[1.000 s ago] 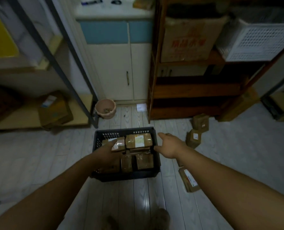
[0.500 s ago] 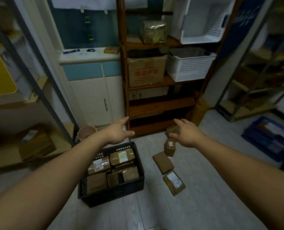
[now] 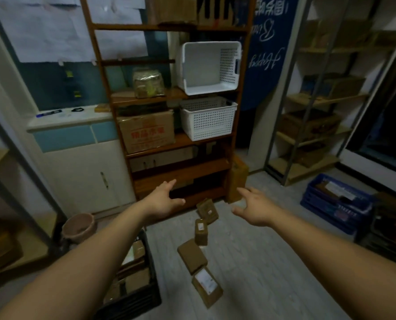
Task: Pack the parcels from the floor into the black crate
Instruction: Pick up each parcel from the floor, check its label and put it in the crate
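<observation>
Crate (image 3: pixel 146 294) looks quite full. Four parcels (image 3: pixel 192 256) lie on the floor (image 3: pixel 261 262) right of it and may not all fit. Past them, left hand (image 3: pixel 163 200) and right hand (image 3: pixel 253 207) are spread wide, holding nothing.

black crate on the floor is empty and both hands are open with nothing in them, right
Not quite: the black crate is not empty; the head view shows brown parcels packed inside it. The rest holds: it sits on the floor, and the left hand and right hand are both open, holding nothing.
</observation>
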`<state>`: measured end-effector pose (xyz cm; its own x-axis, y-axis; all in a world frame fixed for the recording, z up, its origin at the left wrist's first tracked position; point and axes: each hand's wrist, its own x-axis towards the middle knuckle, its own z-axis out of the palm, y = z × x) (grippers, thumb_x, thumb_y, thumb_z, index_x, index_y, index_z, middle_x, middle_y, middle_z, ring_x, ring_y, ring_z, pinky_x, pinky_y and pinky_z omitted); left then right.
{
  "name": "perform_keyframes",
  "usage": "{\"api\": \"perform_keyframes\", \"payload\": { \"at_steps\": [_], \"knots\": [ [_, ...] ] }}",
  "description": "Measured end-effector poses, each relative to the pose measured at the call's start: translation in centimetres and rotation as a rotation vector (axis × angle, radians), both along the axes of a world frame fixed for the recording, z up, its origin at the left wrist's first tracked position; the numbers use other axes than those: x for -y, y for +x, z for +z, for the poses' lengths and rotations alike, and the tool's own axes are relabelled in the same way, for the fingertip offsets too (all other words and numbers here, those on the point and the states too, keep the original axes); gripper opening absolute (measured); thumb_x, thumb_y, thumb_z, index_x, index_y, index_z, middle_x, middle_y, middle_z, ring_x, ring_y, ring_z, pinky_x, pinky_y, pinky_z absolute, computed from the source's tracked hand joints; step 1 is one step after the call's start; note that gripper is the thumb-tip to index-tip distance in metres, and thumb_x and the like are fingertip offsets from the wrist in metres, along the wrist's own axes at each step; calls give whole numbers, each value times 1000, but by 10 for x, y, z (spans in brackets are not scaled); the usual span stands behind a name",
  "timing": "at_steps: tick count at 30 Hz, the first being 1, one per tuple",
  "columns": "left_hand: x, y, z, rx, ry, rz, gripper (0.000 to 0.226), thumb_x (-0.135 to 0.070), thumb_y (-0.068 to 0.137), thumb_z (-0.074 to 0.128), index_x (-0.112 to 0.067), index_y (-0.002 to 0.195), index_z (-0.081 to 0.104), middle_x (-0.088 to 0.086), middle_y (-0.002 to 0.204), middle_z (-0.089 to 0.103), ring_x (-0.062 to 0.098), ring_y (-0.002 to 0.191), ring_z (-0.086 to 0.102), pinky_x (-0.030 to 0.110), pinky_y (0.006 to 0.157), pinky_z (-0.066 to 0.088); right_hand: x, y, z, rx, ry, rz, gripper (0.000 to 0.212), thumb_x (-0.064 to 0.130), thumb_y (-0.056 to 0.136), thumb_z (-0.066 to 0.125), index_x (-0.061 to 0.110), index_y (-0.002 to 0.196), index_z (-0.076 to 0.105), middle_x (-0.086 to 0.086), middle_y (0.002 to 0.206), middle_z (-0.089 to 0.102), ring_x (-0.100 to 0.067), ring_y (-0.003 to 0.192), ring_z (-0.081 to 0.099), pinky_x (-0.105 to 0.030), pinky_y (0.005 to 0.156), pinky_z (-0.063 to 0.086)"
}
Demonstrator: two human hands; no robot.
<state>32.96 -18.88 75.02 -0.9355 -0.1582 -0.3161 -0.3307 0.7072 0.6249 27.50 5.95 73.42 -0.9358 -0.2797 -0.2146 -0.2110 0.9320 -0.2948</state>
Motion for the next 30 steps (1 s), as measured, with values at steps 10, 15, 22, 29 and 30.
{"api": "perform_keyframes", "payload": {
  "at_steps": [10,15,22,29,30],
  "knots": [
    [-36,-58,-57,97,-6,67,79,-43,89,57,-29,150,10,4,159,2,25,146,8,39,117,15,-26,-85,-34,154,-40,58,77,48,91,54,23,152,15,-4,158,16,-25,143,23,-37,114,27],
    [-12,-126,-91,119,31,77,77,-42,90,55,-29,150,9,2,159,3,25,146,8,41,117,14,0,-149,-72,241,-31,84,78,48,90,54,22,152,14,-4,159,15,-25,142,24,-37,114,27],
    [16,-238,-145,208,77,140,75,-41,91,54,-23,150,11,5,159,7,25,145,14,40,116,18,20,-258,-112,350,-5,88,79,51,90,53,21,152,13,-6,158,16,-24,142,26,-33,114,26],
    [32,-294,-202,299,176,263,77,-35,92,56,-16,151,11,7,158,13,25,143,21,33,114,22,36,-347,-172,467,-1,167,77,47,92,53,19,152,13,-7,156,21,-24,140,29,-31,111,26],
    [33,-299,-213,311,187,297,77,-35,92,56,-15,151,10,7,158,13,24,143,21,31,113,22,41,-360,-186,493,5,194,76,46,93,52,19,152,13,-7,156,21,-24,140,29,-31,112,26]
  ]
}}
